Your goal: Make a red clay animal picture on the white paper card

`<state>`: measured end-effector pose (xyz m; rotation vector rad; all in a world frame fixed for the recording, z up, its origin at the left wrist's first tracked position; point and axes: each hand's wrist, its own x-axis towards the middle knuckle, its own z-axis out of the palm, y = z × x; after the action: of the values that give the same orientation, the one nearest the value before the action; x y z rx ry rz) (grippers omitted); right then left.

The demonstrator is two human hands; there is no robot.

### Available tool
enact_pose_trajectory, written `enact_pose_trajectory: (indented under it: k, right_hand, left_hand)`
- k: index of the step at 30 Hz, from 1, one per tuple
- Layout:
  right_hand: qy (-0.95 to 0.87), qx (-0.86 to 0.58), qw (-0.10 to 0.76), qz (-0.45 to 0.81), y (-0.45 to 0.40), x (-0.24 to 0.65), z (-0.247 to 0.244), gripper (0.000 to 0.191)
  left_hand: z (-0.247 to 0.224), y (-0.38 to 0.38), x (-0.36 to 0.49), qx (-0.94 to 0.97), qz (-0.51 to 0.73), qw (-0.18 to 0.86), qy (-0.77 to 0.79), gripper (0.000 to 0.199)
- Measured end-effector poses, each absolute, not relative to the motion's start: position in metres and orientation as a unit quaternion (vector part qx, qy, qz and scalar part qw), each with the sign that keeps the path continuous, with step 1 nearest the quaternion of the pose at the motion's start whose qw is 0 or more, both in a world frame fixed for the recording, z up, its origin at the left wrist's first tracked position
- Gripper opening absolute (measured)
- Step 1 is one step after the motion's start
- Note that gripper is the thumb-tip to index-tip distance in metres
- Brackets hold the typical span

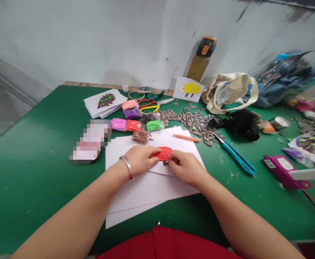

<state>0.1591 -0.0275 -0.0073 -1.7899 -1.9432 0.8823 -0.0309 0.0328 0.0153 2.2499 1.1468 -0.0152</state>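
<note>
A flat red clay shape lies on white paper between my hands. My left hand, with a silver bracelet at its wrist, rests at the shape's left end, its fingers stretched out and loosely apart. At the right end, my right hand has its thumb and index finger pinched together. By those fingertips, at the lower edge of the red clay, shows a small brown clay piece, partly hidden. An orange pencil lies on the paper just beyond my hands, and a bag of brown clay sits at its top edge.
Several clay packets, scissors and sunflower seeds lie beyond the paper. A blurred-out phone is at left. On the right are a blue utility knife, a black bag and a magenta device.
</note>
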Motion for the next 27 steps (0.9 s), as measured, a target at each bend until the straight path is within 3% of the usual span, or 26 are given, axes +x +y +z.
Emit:
enact_pose_trajectory:
  k: [27]
  right_hand:
    - [-0.675,-0.641,0.187,0.315,-0.0259,0.1545,-0.0071,0.015]
  left_hand:
    - [0.0141,0.0334,-0.0301,0.849,-0.009,0.302,0.433,0.021]
